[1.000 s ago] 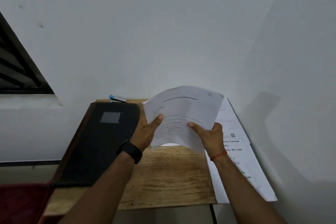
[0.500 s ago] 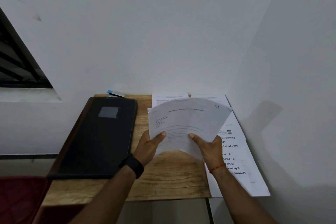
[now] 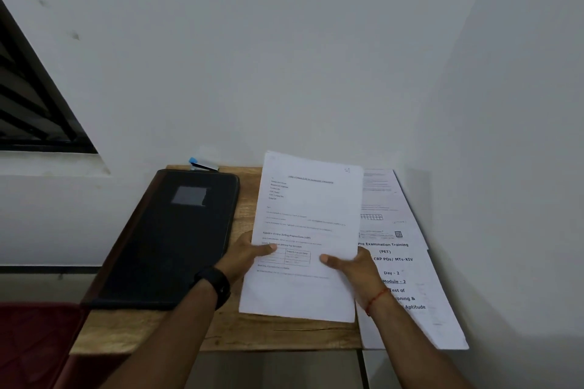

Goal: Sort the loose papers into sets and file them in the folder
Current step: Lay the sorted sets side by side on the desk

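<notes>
A set of white printed papers lies nearly flat over the middle of the small wooden table. My left hand pinches its left edge, thumb on top. My right hand grips its lower right edge, thumb on top too. A closed black folder lies on the table's left half, just left of my left hand. More loose papers with bold printed headings lie on the table's right side, partly under the held set and overhanging the front edge.
A blue and black stapler sits at the table's back edge behind the folder. White walls close in behind and to the right. A dark window is at the left. A dark red seat is at lower left.
The held papers were raised and bowed; they have come down and flattened over the table's middle. Both hands kept their hold and moved lower.
</notes>
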